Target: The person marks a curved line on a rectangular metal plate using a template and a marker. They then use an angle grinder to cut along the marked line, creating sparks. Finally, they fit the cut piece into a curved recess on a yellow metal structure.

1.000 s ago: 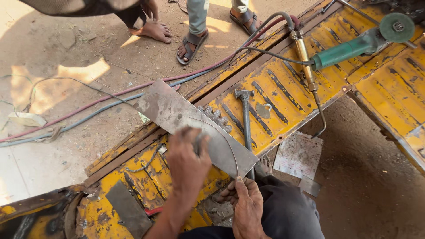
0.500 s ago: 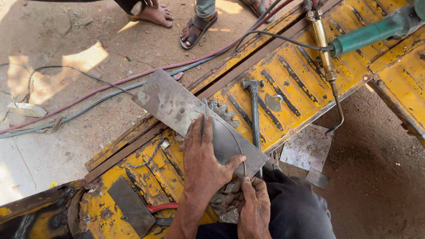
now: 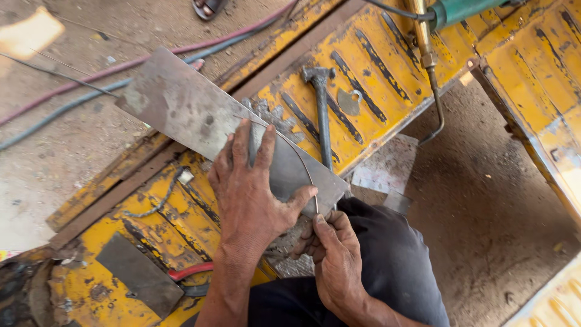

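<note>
A grey steel plate point(image 3: 181, 109) lies slantwise across the yellow metal panel point(image 3: 387, 66). A thin curved wire point(image 3: 296, 151) arcs over the plate's near end. My left hand point(image 3: 248, 188) presses flat on the plate with fingers spread, and its thumb rests against the wire. My right hand point(image 3: 333, 260) sits just below the plate's near corner and pinches the lower end of the wire between thumb and fingers. My dark trouser leg point(image 3: 387, 254) is under both hands.
A hammer point(image 3: 321, 109) lies beside the plate, with a small metal piece point(image 3: 348, 102) next to it. A brass torch point(image 3: 426, 54) and green tool point(image 3: 466, 9) lie at the top right. Hoses point(image 3: 91, 79) cross the dirt. A dark plate point(image 3: 136, 272), red handle point(image 3: 187, 270) and another person's sandalled foot point(image 3: 209, 7) are also in view.
My left hand slid forward and spread flat on the plate against the wire. My right hand came up to the wire's lower end. The view moved closer.
</note>
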